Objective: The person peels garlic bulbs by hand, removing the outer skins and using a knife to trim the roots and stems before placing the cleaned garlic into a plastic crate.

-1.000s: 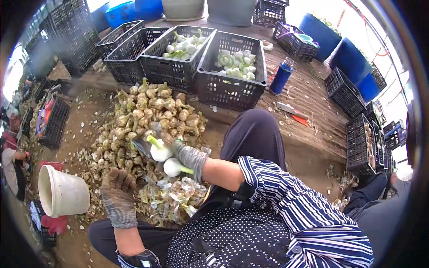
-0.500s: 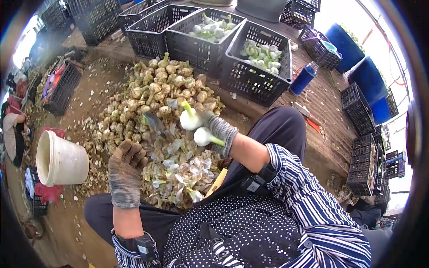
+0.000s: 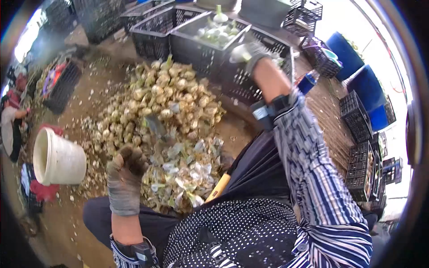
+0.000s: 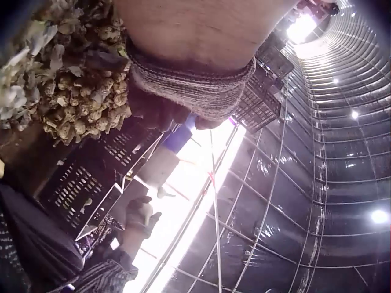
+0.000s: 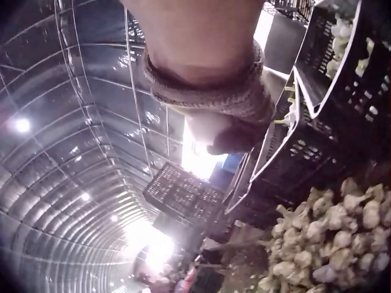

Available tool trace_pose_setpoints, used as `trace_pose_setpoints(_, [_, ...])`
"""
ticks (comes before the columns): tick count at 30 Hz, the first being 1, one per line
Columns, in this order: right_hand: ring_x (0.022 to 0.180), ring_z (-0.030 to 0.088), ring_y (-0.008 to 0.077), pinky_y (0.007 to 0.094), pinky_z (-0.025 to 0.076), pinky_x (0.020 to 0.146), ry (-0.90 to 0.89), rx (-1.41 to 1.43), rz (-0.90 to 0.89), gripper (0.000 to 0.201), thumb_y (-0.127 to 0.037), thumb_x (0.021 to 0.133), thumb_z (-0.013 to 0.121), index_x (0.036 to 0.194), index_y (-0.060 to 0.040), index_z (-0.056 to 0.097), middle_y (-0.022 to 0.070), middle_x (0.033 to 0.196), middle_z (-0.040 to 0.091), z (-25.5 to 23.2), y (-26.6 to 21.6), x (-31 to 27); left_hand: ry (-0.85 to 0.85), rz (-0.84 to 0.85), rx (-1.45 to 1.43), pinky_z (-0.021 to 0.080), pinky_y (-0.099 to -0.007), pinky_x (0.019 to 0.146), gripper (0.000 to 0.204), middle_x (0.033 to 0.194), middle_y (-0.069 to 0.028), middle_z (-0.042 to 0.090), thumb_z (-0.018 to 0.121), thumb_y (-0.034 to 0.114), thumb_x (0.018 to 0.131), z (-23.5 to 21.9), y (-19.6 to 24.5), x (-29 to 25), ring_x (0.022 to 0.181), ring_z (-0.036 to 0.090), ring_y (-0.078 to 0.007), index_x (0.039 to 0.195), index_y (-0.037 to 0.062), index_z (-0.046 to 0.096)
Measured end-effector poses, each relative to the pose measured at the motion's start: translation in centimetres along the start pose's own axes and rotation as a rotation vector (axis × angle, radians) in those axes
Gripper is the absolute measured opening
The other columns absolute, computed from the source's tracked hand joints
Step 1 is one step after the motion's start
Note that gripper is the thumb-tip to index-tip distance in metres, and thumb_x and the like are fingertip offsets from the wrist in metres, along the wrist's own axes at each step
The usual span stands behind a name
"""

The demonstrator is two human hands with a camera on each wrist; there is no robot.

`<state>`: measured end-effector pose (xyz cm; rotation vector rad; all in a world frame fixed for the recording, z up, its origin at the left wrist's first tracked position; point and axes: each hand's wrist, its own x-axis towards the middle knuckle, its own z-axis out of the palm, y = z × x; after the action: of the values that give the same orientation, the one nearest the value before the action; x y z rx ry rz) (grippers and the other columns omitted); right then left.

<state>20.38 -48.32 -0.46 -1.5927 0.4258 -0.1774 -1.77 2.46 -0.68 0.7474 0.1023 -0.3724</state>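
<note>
My gloved right hand (image 3: 255, 52), blurred, reaches over the black crates; a white bulb (image 3: 240, 54) is at its fingers, held there. Another white bulb (image 3: 220, 17) with a green stem stands out above the bulbs in the middle crate (image 3: 194, 52). My left hand (image 3: 125, 182), in a dirty glove, hangs with loosely curled fingers beside the peelings (image 3: 178, 178), holding nothing. Behind it lies a heap of brown unpeeled bulbs (image 3: 165, 94). In the left wrist view the cuff hides most of the left hand.
A white bucket (image 3: 67, 158) lies tilted at the left. The blue bottle (image 3: 307, 82) stands right of the crates. A yellow handle (image 3: 219, 187) is by my leg. More crates (image 3: 356, 116) and blue tubs (image 3: 368, 91) line the right side; another person (image 3: 11, 125) is at far left.
My right hand has moved from above the heap forward to the crates. One of its two bulbs is now apart from it, over the middle crate. The left hand has barely moved.
</note>
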Motion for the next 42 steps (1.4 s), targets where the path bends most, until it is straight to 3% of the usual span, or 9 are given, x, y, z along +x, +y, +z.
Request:
trace_pose_setpoints(2, [0.087,0.060,0.0213,0.0330,0.050,0.073,0.177,-0.853,-0.816,0.045,-0.045,0.078,0.062,0.103,-0.0082,0.060,0.0090,0.101,0.062,-7.1,1.1,-4.8,-0.007,0.037,0.030,0.052,-0.0357,0.075,0.035,0.099,-0.0092,0.064,0.058,0.031,0.086,1.1,0.7,-0.8,0.087,0.062,-0.0240,0.110,0.0050,0.060])
trace_pose_setpoints(9, [0.092,0.062,0.0222,0.0369,0.050,0.077,0.700,-1.256,-0.723,0.022,-0.021,0.081,0.053,0.094,-0.0075,0.064,0.0069,0.100,0.064,-8.7,-8.0,-4.4,0.069,-0.023,-0.092,0.053,-0.0353,0.079,0.037,0.103,-0.0112,0.061,0.057,0.029,0.087,0.6,1.9,-1.4,0.092,0.060,-0.0235,0.113,0.0027,0.057])
trace_pose_setpoints(14, [0.093,0.063,0.0226,0.0372,0.048,0.083,-0.142,-1.818,-0.813,0.015,-0.011,0.082,0.052,0.091,-0.0080,0.064,0.0066,0.099,0.066,12.2,-3.7,-9.5,0.065,-0.036,-0.071,0.052,-0.0352,0.079,0.036,0.102,-0.0117,0.061,0.057,0.028,0.087,0.4,1.5,-0.7,0.091,0.060,-0.0233,0.114,0.0032,0.057])
trace_pose_setpoints(15, [0.096,0.060,0.0248,0.0328,0.050,0.081,-0.454,-1.360,-0.678,0.064,-0.054,0.079,0.055,0.115,-0.0017,0.055,0.0137,0.109,0.061,14.3,2.8,-3.9,0.093,-0.034,-0.061,0.052,-0.0352,0.079,0.038,0.102,-0.0133,0.062,0.057,0.027,0.087,0.4,1.4,-0.6,0.091,0.061,-0.0238,0.114,0.0017,0.056])
trace_pose_setpoints(18, [0.104,0.059,0.0313,0.0391,0.046,0.089,-0.181,-1.355,-0.112,0.044,-0.038,0.086,0.050,0.112,-0.0044,0.061,0.0181,0.114,0.060,24.6,4.3,-15.3,0.172,-0.010,0.022,0.052,-0.0350,0.080,0.040,0.103,-0.0146,0.062,0.058,0.028,0.086,0.6,1.2,-0.7,0.092,0.061,-0.0243,0.114,0.0001,0.054])
trace_pose_setpoints(22, [0.113,0.054,0.0309,0.0440,0.043,0.093,-0.434,-1.332,0.103,0.069,-0.056,0.080,0.055,0.125,-0.0039,0.050,0.0178,0.123,0.054,27.4,11.9,-12.2,0.167,-0.043,0.036,0.051,-0.0368,0.081,0.041,0.105,-0.0128,0.061,0.057,0.028,0.086,-0.1,0.9,-0.4,0.092,0.059,-0.0247,0.117,0.0011,0.053])
trace_pose_setpoints(29, [0.111,0.055,0.0297,0.0375,0.043,0.095,-0.389,-1.299,-0.025,0.060,-0.048,0.078,0.061,0.124,-0.0091,0.053,0.0169,0.120,0.057,26.6,10.0,-11.6,0.257,-0.034,0.158,0.052,-0.0358,0.079,0.051,0.107,-0.0120,0.059,0.059,0.035,0.084,0.3,1.5,-0.7,0.091,0.059,-0.0229,0.120,0.0010,0.049])
trace_pose_setpoints(38, [0.094,0.059,0.0184,0.0286,0.047,0.081,-1.191,-0.774,-0.332,0.048,-0.042,0.082,0.064,0.111,-0.0048,0.058,0.0096,0.099,0.063,24.2,-1.7,-26.6,0.209,-0.160,0.303,0.049,-0.0288,0.060,0.071,0.099,-0.0048,0.054,0.060,0.061,0.075,0.8,-0.7,0.1,0.075,0.054,-0.0154,0.121,0.0086,0.045])
trace_pose_setpoints(42, [0.085,0.062,0.0238,0.0334,0.048,0.075,-0.834,-0.756,-0.354,0.046,-0.046,0.082,0.061,0.102,-0.0040,0.061,0.0145,0.089,0.063,21.0,-1.8,-30.6,0.068,-0.206,0.243,0.046,-0.0233,0.050,0.054,0.087,-0.0033,0.059,0.059,0.055,0.080,2.2,-1.1,-0.8,0.067,0.056,-0.0116,0.108,0.0091,0.056])
